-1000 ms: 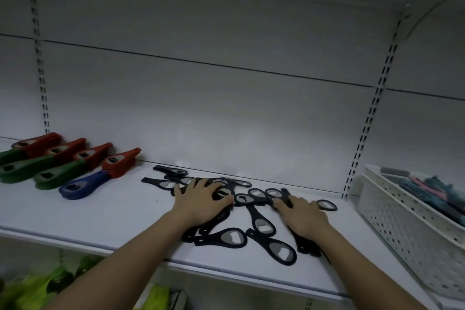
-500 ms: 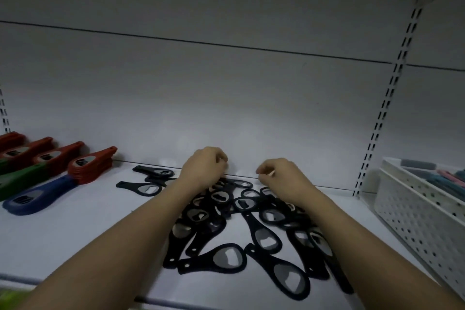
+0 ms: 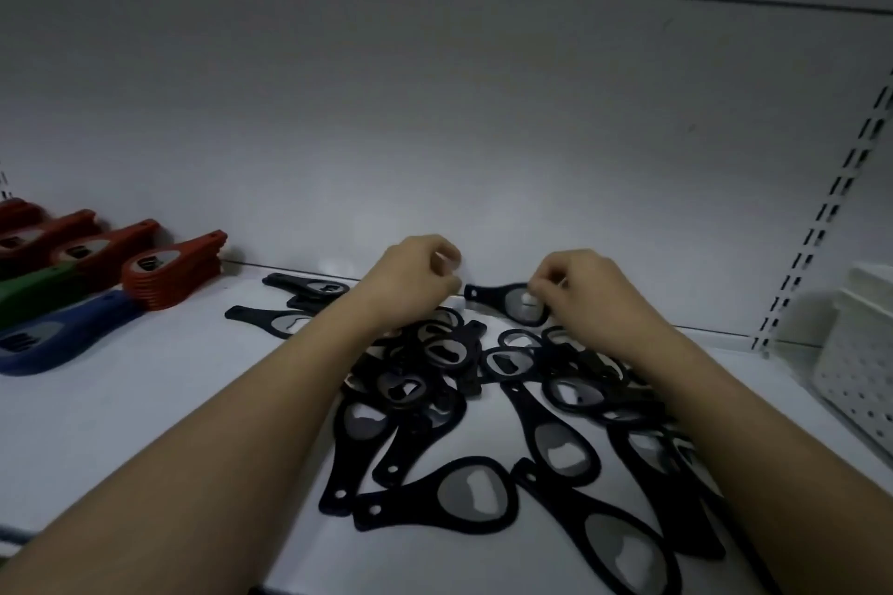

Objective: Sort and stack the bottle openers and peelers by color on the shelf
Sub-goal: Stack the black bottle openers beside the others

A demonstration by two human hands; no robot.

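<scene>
The right hand (image 3: 587,290) pinches one black opener (image 3: 502,300) far back; the left hand (image 3: 410,280) is curled, holding nothing. Tangled black openers (image 3: 449,401) might snag and slide off the shelf (image 3: 145,401)

A dim white back panel (image 3: 435,111), a slotted upright (image 3: 821,217), and what seems a perforated basket (image 3: 860,353).

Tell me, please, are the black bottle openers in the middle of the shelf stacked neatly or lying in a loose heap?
A loose heap: the black bottle openers overlap, handles pointing different ways. The right hand pinches one.
</scene>
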